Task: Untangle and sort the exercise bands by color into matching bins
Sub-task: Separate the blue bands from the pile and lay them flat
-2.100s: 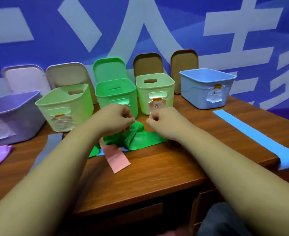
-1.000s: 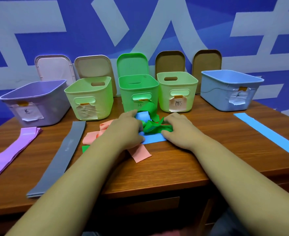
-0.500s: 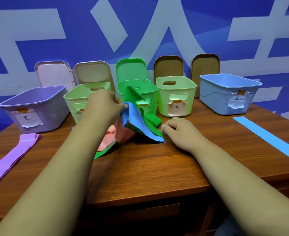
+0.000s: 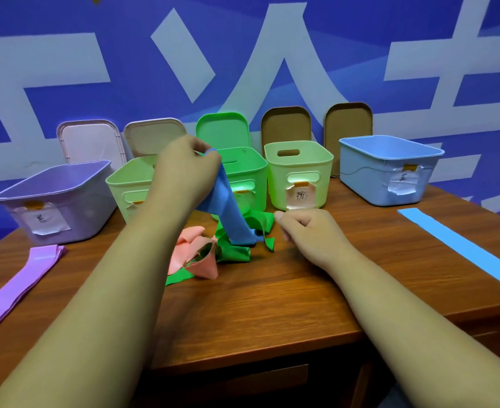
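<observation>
Tangle [image 4: 231, 245] of crumpled blue, green, pink bands

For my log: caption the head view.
Left hand holds blue band up from green-pink tangle; right hand curled beside it.

Beyond the grip of my left hand [image 4: 184, 172] I count 5 open plastic bins: lilac bin [image 4: 91, 213], mint bin [image 4: 120, 184], bright green bin [image 4: 251, 175], yellow-green bin [image 4: 299, 166], pale blue bin [image 4: 369, 178]. 5 flat lids [image 4: 222, 128] lean behind. 5 stretchy rubber bands: blue band [image 4: 231, 213] in my grip, blue strip [image 4: 463, 248] far right, green band [image 4: 234, 253] and pink band [image 4: 190, 245] beneath, purple band [image 4: 22, 281] far left.
</observation>
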Demonstrator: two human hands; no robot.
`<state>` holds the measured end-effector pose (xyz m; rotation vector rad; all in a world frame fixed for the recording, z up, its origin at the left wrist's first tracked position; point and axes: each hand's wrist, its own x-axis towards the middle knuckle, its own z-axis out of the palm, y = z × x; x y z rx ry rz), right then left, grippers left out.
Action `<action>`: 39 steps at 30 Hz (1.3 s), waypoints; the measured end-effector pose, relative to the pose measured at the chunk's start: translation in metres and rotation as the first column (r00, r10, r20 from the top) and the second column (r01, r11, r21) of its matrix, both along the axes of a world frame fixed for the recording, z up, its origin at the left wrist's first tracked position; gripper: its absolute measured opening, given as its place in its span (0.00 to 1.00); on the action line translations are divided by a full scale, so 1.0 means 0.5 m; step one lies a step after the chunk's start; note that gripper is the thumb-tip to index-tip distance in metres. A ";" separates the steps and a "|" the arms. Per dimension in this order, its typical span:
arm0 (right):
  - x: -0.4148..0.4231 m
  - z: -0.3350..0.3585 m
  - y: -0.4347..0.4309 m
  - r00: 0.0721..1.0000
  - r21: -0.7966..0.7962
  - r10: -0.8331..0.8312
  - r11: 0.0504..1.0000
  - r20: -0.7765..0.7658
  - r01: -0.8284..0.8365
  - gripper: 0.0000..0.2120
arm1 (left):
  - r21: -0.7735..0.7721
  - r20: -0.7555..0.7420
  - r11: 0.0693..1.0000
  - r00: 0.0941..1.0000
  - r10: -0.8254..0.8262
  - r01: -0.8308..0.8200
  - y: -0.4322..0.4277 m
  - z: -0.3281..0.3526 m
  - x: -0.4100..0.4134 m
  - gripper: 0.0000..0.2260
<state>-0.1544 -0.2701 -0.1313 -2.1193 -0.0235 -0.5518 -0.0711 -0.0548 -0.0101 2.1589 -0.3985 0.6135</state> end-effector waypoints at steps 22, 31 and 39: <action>0.026 0.002 -0.028 0.979 0.275 -0.196 0.940 -0.055 0.204 0.12 | -0.364 -0.233 0.800 0.785 -0.574 0.477 -0.165 -0.195 0.036 0.10; 0.025 0.002 -0.028 0.984 0.196 -0.160 0.965 -0.079 0.172 0.20 | -0.333 -0.257 0.776 0.740 -0.621 0.536 -0.148 -0.208 0.026 0.08; 0.023 -0.007 -0.028 0.996 0.182 -0.086 0.979 -0.029 0.090 0.20 | -0.485 -0.338 0.698 0.623 -0.705 0.526 -0.132 -0.212 0.013 0.08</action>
